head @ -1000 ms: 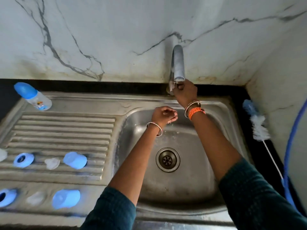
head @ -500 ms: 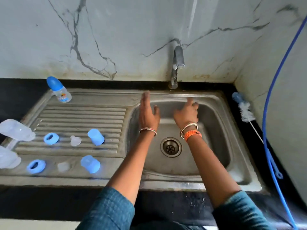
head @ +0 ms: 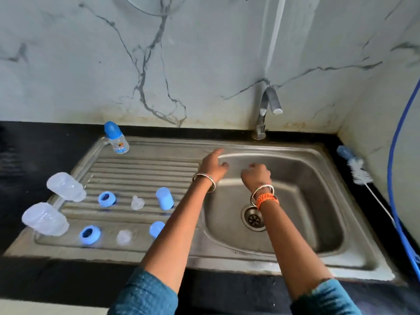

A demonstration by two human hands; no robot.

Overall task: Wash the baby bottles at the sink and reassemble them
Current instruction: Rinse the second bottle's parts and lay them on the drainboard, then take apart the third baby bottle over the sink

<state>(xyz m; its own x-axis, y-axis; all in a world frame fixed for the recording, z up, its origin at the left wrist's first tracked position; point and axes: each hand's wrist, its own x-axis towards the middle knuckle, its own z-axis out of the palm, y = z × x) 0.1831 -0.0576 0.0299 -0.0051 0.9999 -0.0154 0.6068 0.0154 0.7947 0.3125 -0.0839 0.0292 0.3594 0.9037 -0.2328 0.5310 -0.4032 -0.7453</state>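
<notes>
Nearest, on drainboard [head: 141,169] front ledge: blue ring [head: 89,234], clear teat [head: 124,236], blue cap [head: 156,228], in a row. Far left: two clear bottle bodies [head: 45,218], on their sides, long axes running left-right, mouths toward the right. Second row: blue ring, teat, upright cap. Over basin [head: 318,201]: left hand [head: 213,165], fingers extended, empty, pointing toward back rim; right hand [head: 256,173], fingers loosely curled, empty. Right desk [head: 386,223]: bottle brush [head: 359,169], handle toward viewer. Back: assembled bottle [head: 117,138], upright, cap up; tap [head: 267,110].
</notes>
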